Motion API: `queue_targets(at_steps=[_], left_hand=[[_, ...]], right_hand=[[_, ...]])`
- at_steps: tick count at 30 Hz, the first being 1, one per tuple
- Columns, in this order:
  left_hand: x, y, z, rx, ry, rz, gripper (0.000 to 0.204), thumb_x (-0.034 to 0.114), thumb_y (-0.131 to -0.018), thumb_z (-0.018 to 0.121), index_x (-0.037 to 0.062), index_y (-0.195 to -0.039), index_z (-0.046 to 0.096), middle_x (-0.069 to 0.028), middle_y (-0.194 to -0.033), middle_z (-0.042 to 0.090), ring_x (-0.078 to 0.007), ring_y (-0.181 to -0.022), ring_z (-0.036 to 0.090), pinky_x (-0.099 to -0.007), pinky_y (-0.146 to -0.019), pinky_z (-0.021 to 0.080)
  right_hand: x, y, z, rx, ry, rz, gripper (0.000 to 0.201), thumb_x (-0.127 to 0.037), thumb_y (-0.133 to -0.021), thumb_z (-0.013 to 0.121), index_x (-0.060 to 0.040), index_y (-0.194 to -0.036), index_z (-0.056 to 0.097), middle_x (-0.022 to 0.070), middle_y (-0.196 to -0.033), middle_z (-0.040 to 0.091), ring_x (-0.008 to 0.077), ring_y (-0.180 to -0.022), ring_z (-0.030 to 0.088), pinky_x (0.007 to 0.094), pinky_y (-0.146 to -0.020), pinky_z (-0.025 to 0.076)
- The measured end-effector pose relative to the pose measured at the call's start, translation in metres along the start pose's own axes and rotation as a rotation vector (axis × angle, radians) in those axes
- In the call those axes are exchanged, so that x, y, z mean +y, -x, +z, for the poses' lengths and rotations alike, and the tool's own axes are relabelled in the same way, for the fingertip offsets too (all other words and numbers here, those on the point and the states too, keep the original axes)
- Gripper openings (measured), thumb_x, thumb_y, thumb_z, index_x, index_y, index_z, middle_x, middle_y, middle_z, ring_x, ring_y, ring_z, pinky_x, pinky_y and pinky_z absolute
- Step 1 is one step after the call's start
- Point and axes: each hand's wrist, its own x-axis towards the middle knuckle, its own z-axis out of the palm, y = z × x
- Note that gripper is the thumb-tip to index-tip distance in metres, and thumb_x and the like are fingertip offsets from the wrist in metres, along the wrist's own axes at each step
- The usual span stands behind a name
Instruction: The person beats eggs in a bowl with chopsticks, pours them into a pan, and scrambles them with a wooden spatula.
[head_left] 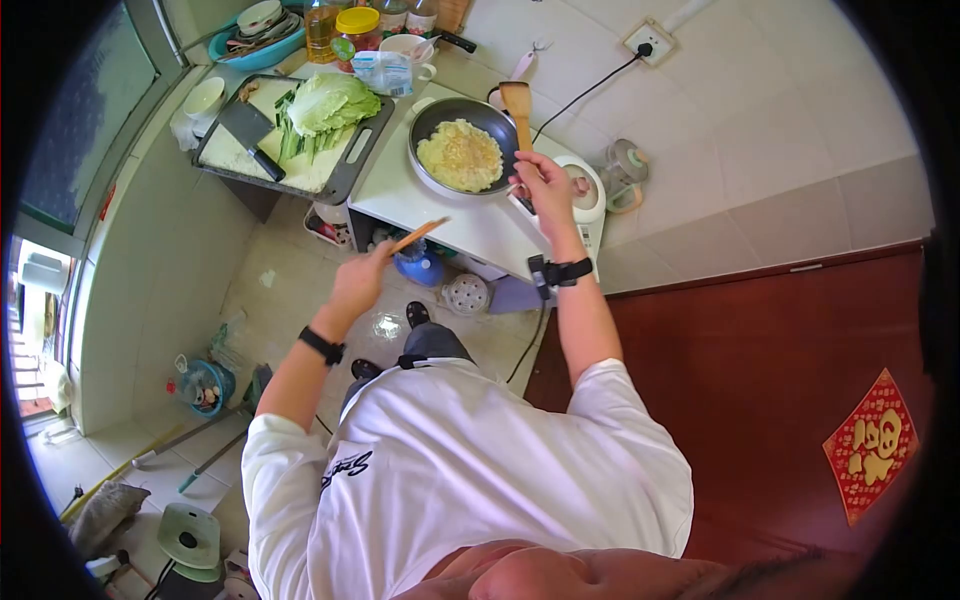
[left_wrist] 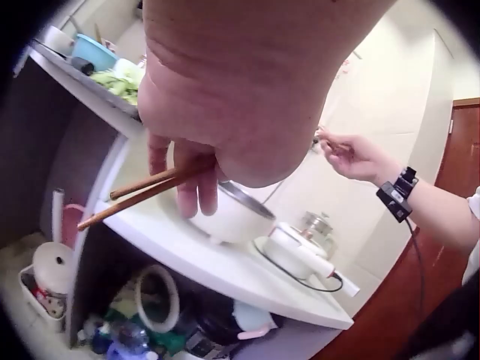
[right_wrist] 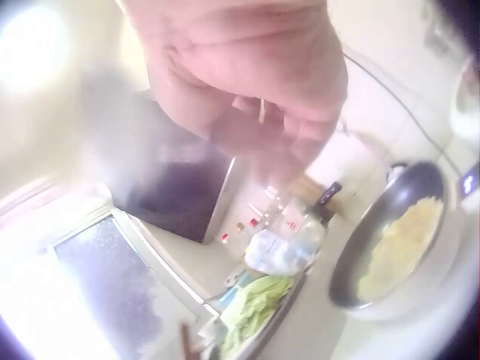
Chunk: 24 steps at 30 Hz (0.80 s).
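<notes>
My left hand (head_left: 357, 285) grips a pair of wooden chopsticks (head_left: 418, 235), held in front of the counter edge. In the left wrist view the chopsticks (left_wrist: 142, 191) point away to the left, their ends slightly apart. My right hand (head_left: 545, 190) holds a wooden spatula (head_left: 517, 105) by its handle, the flat blade raised beside the pan's right rim. A dark-lined pan (head_left: 428, 118) with a white outside stands on the counter, holding a yellow, egg-like cooked layer (head_left: 460, 155). The right wrist view also shows the pan (right_wrist: 352, 262), with the right hand (right_wrist: 255, 90) to its upper left.
Left of the pan lies a cutting board (head_left: 345, 185) with a cleaver (head_left: 250, 135) and leafy cabbage (head_left: 330, 103). Jars, bottles and a blue basin (head_left: 270, 57) stand behind it. A white lidded appliance (head_left: 585, 190) sits at the right, near a power cord (head_left: 585, 90).
</notes>
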Motion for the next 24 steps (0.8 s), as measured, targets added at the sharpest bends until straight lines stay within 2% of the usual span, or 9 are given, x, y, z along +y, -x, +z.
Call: queue_targets(at_steps=[1,3,4,8,10,12,14,19,24], left_hand=[[-0.016,0.017,-0.002,0.013,-0.044,-0.049,0.031,0.003,-0.082,0.050,0.0118,-0.111,0.055,-0.0155,-0.086,0.066,-0.0390,-0.081,0.063,-0.0487,-0.071,0.049],[-0.054,0.060,0.004,0.091,-0.062,-0.134,0.030,0.000,-0.082,0.047,0.0110,-0.108,0.055,-0.0179,-0.091,0.064,-0.0405,-0.084,0.062,-0.0498,-0.071,0.048],[-0.073,0.082,0.011,0.160,-0.039,-0.167,0.028,-0.001,-0.082,0.046,0.0101,-0.106,0.055,-0.0187,-0.093,0.063,-0.0410,-0.085,0.061,-0.0504,-0.071,0.048],[-0.099,0.157,0.028,0.308,-0.132,-0.523,0.009,0.003,-0.085,0.050,0.0052,-0.093,0.052,-0.0192,-0.090,0.058,-0.0431,-0.085,0.056,-0.0515,-0.069,0.045],[-0.108,0.194,0.047,0.417,-0.198,-0.590,0.007,0.007,-0.087,0.053,0.0047,-0.093,0.053,-0.0207,-0.088,0.058,-0.0435,-0.084,0.057,-0.0514,-0.069,0.045],[-0.102,0.225,0.063,0.439,-0.221,-0.806,0.008,0.010,-0.087,0.054,0.0030,-0.091,0.054,-0.0217,-0.085,0.061,-0.0441,-0.082,0.058,-0.0514,-0.069,0.046],[-0.090,0.252,0.071,0.330,-0.176,-1.079,0.018,0.017,-0.087,0.053,0.0013,-0.094,0.057,-0.0229,-0.086,0.064,-0.0444,-0.082,0.061,-0.0512,-0.071,0.047],[-0.059,0.322,0.121,0.339,-0.080,-1.462,0.034,0.029,-0.085,0.049,-0.0010,-0.095,0.063,-0.0265,-0.091,0.065,-0.0455,-0.089,0.061,-0.0513,-0.077,0.047],[-0.034,0.365,0.163,0.471,0.024,-1.540,0.036,0.029,-0.085,0.049,-0.0050,-0.088,0.061,-0.0280,-0.086,0.064,-0.0453,-0.086,0.061,-0.0492,-0.076,0.046]], right_hand=[[-0.004,-0.006,-0.017,-0.005,0.005,-0.008,0.025,-0.006,-0.091,0.059,-0.0028,-0.115,0.063,0.0007,-0.087,0.063,0.0075,-0.073,0.061,0.0177,-0.056,0.042],[-0.001,-0.024,-0.058,-0.115,0.463,0.068,0.032,-0.009,-0.087,0.061,-0.0068,-0.118,0.063,0.0021,-0.085,0.066,0.0110,-0.073,0.063,0.0230,-0.058,0.045],[0.016,-0.042,-0.081,-0.025,0.886,-0.043,0.038,-0.018,-0.081,0.064,-0.0138,-0.119,0.064,0.0070,-0.083,0.068,0.0177,-0.071,0.064,0.0312,-0.063,0.048],[0.015,-0.080,-0.115,-0.129,1.113,-0.086,0.034,-0.026,-0.077,0.064,-0.0191,-0.110,0.069,0.0143,-0.088,0.068,0.0305,-0.080,0.066,0.0378,-0.071,0.050],[0.002,-0.088,-0.108,-0.185,1.189,-0.067,0.032,-0.025,-0.078,0.063,-0.0189,-0.109,0.069,0.0139,-0.090,0.069,0.0312,-0.082,0.066,0.0386,-0.072,0.051],[-0.001,-0.102,-0.105,-0.230,1.263,-0.052,0.030,-0.025,-0.079,0.062,-0.0188,-0.107,0.070,0.0135,-0.092,0.069,0.0319,-0.085,0.066,0.0395,-0.073,0.051],[0.002,-0.123,-0.105,-0.318,1.455,-0.142,0.027,-0.021,-0.080,0.060,-0.0191,-0.105,0.071,0.0120,-0.093,0.070,0.0308,-0.087,0.066,0.0405,-0.074,0.052],[0.007,-0.157,-0.099,-0.473,1.651,-0.111,0.026,-0.017,-0.080,0.060,-0.0207,-0.102,0.073,0.0097,-0.091,0.070,0.0287,-0.088,0.067,0.0393,-0.074,0.052],[0.017,-0.173,-0.094,-0.501,1.698,-0.111,0.026,-0.018,-0.079,0.060,-0.0218,-0.101,0.073,0.0093,-0.090,0.071,0.0288,-0.086,0.067,0.0392,-0.073,0.053]])
